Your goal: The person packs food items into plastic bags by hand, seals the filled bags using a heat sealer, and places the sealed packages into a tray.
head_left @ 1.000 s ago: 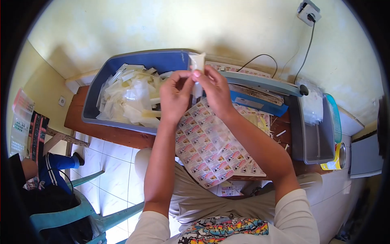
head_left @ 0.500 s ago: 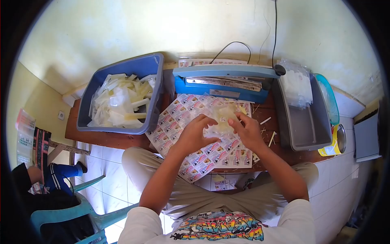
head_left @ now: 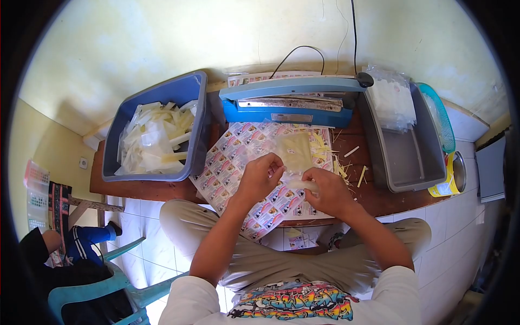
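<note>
Over the printed sheet (head_left: 222, 162) my two hands are close together. My right hand (head_left: 327, 190) is closed on a small whitish packet (head_left: 303, 186), which points left from its fingers. My left hand (head_left: 261, 177) has thumb and fingertips pinched near the packet's left end; whatever they hold is too small to make out. Just beyond them a clear bag with pale yellow contents (head_left: 295, 150) lies flat on the sheet. The blue heat sealer (head_left: 281, 114) stands behind it, its arm (head_left: 292, 85) above the base.
At left sits a blue bin (head_left: 198, 119) of pale packets (head_left: 157, 135). A grey bin (head_left: 414, 162) with clear bags (head_left: 391, 100), a teal basket (head_left: 444, 127) and a yellow can (head_left: 447, 184) are at right. Pale strips (head_left: 362, 176) lie on the table. A person's leg (head_left: 84, 241) shows at left.
Both hands came down from beside the blue bin to the printed sheet and drew closer together. The whitish packet now shows in my right hand, and the view has shifted right.
</note>
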Motion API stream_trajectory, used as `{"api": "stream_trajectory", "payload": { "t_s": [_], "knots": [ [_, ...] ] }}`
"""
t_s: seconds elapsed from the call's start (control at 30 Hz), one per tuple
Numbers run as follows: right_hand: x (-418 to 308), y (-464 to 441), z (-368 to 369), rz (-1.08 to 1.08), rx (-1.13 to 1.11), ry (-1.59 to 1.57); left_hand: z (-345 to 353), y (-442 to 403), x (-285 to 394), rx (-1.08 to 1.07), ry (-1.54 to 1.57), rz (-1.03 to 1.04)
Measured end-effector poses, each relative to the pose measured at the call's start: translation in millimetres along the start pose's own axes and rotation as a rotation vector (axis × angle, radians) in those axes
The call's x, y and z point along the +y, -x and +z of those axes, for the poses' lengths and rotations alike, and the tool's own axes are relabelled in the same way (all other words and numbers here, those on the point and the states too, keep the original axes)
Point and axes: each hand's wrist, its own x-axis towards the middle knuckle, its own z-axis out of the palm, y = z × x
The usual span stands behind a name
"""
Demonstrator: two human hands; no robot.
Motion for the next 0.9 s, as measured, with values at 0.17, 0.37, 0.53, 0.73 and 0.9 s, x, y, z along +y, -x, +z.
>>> {"api": "stream_trajectory", "payload": {
  "t_s": [0.17,0.37,0.53,0.73,0.9],
  "knots": [
    [4,-11,24,0.024,0.142,0.001,4,4,2,0.029,0.064,0.021],
    [-9,-28,36,0.195,0.196,-0.137,5,13,-2,0.080,0.057,0.031],
    [-9,-28,42,0.092,0.118,-0.318,7,17,-2,0.108,0.091,-0.007],
    [-6,-24,44,0.025,-0.027,-0.280,8,19,-7,0.093,0.154,-0.136],
    [2,-24,47,-0.048,-0.036,-0.140,6,21,-11,0.035,0.166,-0.169]
  ]
}}
